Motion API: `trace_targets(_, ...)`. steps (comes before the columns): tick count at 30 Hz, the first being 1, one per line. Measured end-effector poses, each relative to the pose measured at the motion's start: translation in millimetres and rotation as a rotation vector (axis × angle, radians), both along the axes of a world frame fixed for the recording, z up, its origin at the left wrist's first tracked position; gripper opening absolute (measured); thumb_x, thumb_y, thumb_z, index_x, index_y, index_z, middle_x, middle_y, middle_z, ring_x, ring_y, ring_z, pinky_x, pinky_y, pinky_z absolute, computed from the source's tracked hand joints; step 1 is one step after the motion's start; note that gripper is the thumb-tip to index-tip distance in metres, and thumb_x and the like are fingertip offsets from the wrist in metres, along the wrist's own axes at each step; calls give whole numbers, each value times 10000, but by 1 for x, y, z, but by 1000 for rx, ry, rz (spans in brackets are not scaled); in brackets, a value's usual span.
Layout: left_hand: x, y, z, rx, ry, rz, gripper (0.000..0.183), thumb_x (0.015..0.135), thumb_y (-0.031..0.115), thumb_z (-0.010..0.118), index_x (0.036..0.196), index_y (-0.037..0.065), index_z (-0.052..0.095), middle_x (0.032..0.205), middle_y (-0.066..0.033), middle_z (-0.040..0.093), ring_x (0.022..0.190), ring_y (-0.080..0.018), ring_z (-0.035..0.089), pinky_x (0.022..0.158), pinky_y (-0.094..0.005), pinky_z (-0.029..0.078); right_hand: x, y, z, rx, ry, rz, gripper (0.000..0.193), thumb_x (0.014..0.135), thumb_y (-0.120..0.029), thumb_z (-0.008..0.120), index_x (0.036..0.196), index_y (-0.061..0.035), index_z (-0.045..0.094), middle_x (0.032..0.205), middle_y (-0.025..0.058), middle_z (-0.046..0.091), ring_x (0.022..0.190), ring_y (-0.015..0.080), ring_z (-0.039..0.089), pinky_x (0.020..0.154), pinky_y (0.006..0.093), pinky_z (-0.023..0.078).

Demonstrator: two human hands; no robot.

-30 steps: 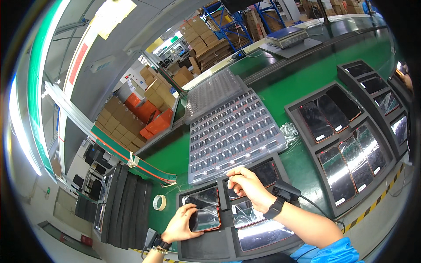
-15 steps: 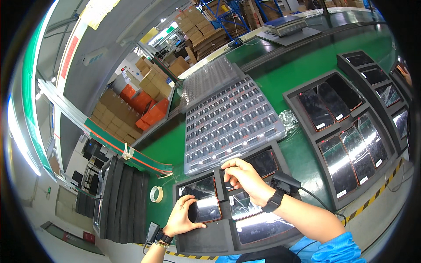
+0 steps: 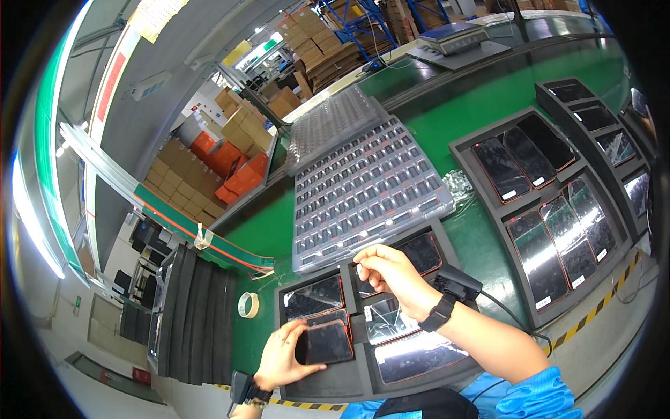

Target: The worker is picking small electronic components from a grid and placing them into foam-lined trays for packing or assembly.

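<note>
Phone in hand: dark screen, orange rim, at the left side of the near foam tray, just below another orange-rimmed phone in that tray's upper-left compartment. You could not be seen clearly enough to say whether it touched the foam all along its underside.

Your left hand had it by the left end, fingers clamped on it, the thumb along the near edge and the others at the far corner. Your right hand was over the tray's right half, fingers curled in and drawn together above a partly covered phone; whether they pinched anything small, cannot tell. Dark band on your right wrist, black device beside it with a cable trailing right.

Same tray, right half: one phone beyond your right hand, a reflective one under your wrist, a bright-glared one nearest you.

Green surface beneath. Tape roll left of the tray. Beyond it, a clear plastic tray with rows of small dark pieces; a second clear tray behind. To the right, a larger foam tray bore six phones in two rows. At left, stacked dark trays; farther off, orange boxes and a scale.
</note>
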State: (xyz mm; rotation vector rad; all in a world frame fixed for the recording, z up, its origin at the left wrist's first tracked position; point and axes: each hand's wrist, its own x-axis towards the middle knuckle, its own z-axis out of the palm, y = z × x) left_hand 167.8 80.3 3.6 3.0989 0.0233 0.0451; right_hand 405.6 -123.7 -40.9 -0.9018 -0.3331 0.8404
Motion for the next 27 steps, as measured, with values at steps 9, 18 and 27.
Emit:
trace_targets(9, -34, -9, 4, -134, 338, -27, 856, 697, 474, 909, 1330, 22, 552, 1338, -163, 516, 1248, -344, 524, 1067, -420, 463, -1, -3, 2, 2, 14, 41, 143, 1000, -173, 556, 1069, -126, 673, 821, -65, 638, 694, 17, 540, 621, 172, 409)
trace_targets(18, 12, -65, 31, -138, 121, -181, 502, 950, 380, 694, 1317, 49, 605, 1223, -120, 664, 1120, -308, 659, 906, -394, 568, 29, -19, -1, -20, -80, -207, 116, 1009, -176, 583, 1070, -126, 669, 806, -55, 637, 664, 18, 545, 614, 173, 416)
trace_targets(27, 55, -162, -24, -186, -2, -431, 647, 898, 382, 719, 1376, -9, 528, 1323, -208, 560, 1205, -372, 556, 1015, -448, 477, 93, -53, -23, -75, -315, -768, 106, 1004, -117, 567, 1042, -88, 661, 783, -17, 618, 651, 44, 525, 599, 204, 414)
